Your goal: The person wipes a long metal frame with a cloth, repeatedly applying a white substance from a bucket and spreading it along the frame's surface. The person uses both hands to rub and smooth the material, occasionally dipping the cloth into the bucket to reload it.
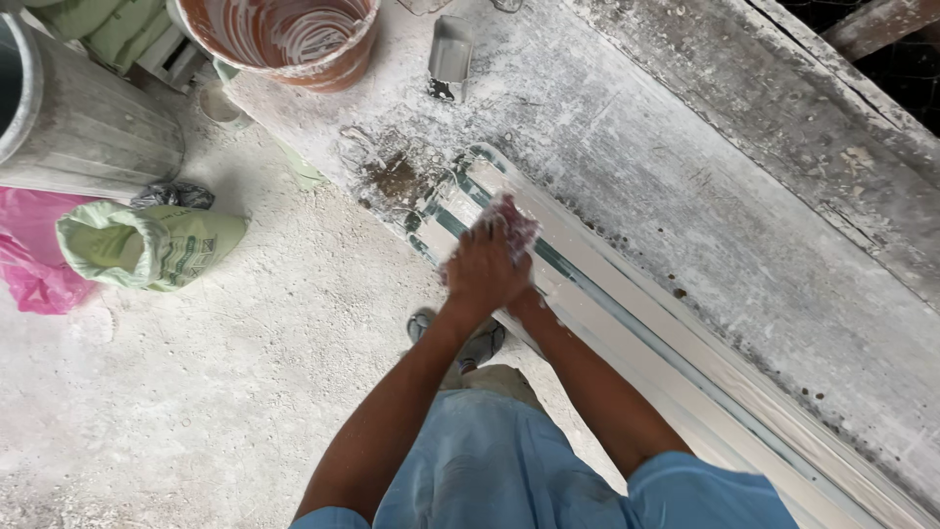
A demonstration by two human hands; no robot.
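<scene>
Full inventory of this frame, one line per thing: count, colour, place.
Moulding strip: one, white with a greenish groove, lying diagonally along the bench edge.
Bench: one, grey, plaster-dusted, right half.
Bucket: one, reddish-brown, white-smeared, top on the bench corner.
Metal scoop: one, grey, beside the bucket.
Drum: one, grey, top left.
Sack: one, pale green, on the floor at left.
Plastic bag: one, pink, left edge.
Floor: white-dusted concrete.
Left hand: on top, pressing on the strip.
Right hand: mostly hidden beneath the left.
</scene>
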